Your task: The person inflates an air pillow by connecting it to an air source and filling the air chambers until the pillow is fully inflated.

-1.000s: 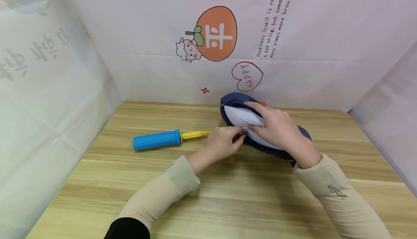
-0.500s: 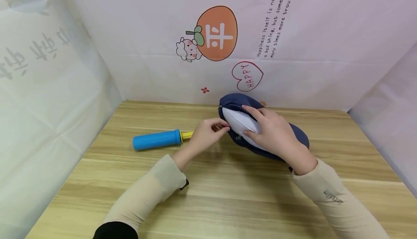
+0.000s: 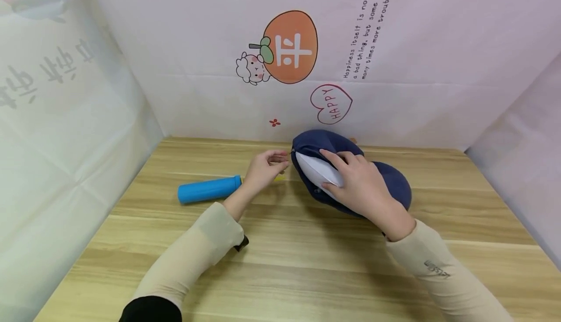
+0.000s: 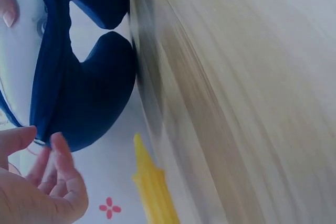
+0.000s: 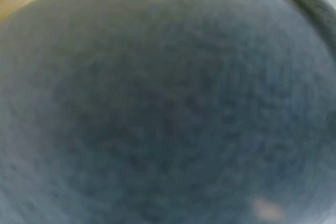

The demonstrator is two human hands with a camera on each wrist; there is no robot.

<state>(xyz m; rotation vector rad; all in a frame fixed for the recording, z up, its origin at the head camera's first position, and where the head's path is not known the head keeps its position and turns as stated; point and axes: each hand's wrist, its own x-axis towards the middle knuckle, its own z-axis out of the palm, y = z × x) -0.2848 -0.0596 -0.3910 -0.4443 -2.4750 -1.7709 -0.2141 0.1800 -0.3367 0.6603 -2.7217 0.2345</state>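
A navy U-shaped neck pillow stands near the back of the table, its zipped cover gaping over a white inner. My right hand grips it across the opening, thumb on the white side and fingers over the navy fabric. My left hand is by the zipper's left end, fingers loosely bent and thumb apart from them. In the left wrist view the left fingertips lie close to the zipper end of the pillow, with nothing visibly held. Navy fabric fills the right wrist view.
A blue hand pump lies left of the pillow, partly behind the left hand. Its yellow nozzle shows in the left wrist view. A printed white cloth rises behind the wooden table.
My left hand has moved left along the opening and away from the cover's edge, its fingers loosening. The pillow has shifted slightly left and toward me with the right hand on it.
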